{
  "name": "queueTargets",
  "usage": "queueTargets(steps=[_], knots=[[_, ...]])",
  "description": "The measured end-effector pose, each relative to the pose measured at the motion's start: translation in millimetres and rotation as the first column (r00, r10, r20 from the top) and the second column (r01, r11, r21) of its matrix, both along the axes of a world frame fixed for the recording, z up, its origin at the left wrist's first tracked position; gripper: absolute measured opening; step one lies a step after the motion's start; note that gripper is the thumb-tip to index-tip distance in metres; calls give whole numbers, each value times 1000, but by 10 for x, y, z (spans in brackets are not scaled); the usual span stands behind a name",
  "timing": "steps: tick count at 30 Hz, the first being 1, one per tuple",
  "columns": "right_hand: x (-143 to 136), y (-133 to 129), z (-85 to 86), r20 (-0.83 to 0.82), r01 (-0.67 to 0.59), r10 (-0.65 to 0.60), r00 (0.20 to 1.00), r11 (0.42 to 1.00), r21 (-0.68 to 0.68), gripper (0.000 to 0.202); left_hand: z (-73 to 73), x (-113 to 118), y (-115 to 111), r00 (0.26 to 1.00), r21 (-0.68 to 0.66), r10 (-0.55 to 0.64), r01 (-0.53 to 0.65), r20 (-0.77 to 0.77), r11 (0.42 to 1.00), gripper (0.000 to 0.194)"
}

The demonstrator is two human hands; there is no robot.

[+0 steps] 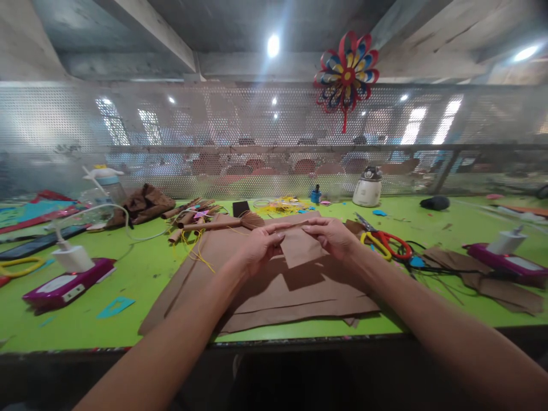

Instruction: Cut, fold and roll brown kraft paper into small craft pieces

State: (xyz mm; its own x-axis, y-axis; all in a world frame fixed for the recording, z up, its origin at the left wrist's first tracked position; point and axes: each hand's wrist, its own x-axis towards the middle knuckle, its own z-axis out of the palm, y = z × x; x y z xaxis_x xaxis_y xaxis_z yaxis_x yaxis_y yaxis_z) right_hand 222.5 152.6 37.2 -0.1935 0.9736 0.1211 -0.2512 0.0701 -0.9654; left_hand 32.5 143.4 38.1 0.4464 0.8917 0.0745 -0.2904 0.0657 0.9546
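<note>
A small piece of brown paper (303, 246) is held up between my two hands, its lower edge hanging free. My left hand (261, 246) pinches its upper left edge, and my right hand (331, 237) grips the upper right edge with thumb and fingers. Below them, large sheets of brown paper (265, 311) lie flat, with the small piece's shadow falling on them. Just right of my right hand rest scissors with red and yellow handles (387, 242). Rolled brown paper tubes (192, 218) and yellow string (201, 254) lie beyond my left hand.
Purple power strips (71, 285) with white plugs sit at both sides of the green table (128, 325). Brown paper scraps (483, 277) lie at right. A white bottle (367, 188) and crumpled brown paper (143, 205) stand near the perforated screen (240, 125).
</note>
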Motion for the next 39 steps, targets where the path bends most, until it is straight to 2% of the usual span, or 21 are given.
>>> queueTargets(steps=[4, 8, 10, 13, 17, 20, 22, 26, 31, 35, 39], knots=[[43, 49, -20, 11, 43, -44, 999, 999, 24, 27, -7, 3, 15, 1000, -4, -8, 8, 25, 1000, 32], [50, 74, -37, -6, 35, -35, 999, 999, 39, 33, -69, 10, 84, 980, 3, 158, -160, 120, 987, 25], [33, 81, -64, 39, 4, -6, 999, 999, 47, 36, -100, 11, 117, 959, 6, 225, -230, 174, 973, 22], [10, 96, -110, 113, 19, -31, 993, 994, 110, 34, -113, 4, 125, 950, 23, 227, -237, 215, 971, 21], [42, 125, -115, 165, 71, -104, 981, 978, 196, 33, -85, -29, 82, 968, 34, 223, -228, 114, 973, 21], [94, 117, -81, 283, -26, -36, 958, 977, 212, 31, -78, -52, 68, 970, -30, 240, -239, 45, 971, 13], [112, 90, -57, 352, -107, 25, 936, 971, 215, 29, -87, -52, 68, 979, -66, 205, -204, 2, 977, 20], [103, 29, -15, 429, -172, 62, 901, 960, 223, 25, -111, -23, 54, 981, 33, 131, -128, -146, 991, 23], [69, 21, -16, 349, -128, 41, 936, 965, 230, 25, -105, 11, 27, 974, 101, 159, -144, -162, 984, 19], [-4, -16, -47, 218, -108, 73, 973, 983, 150, 24, -106, 28, 20, 977, 135, 172, -154, -126, 979, 22], [-81, -74, -49, 152, -26, 15, 988, 997, 71, 26, -114, 40, 15, 976, 151, 168, -147, -137, 978, 26]])
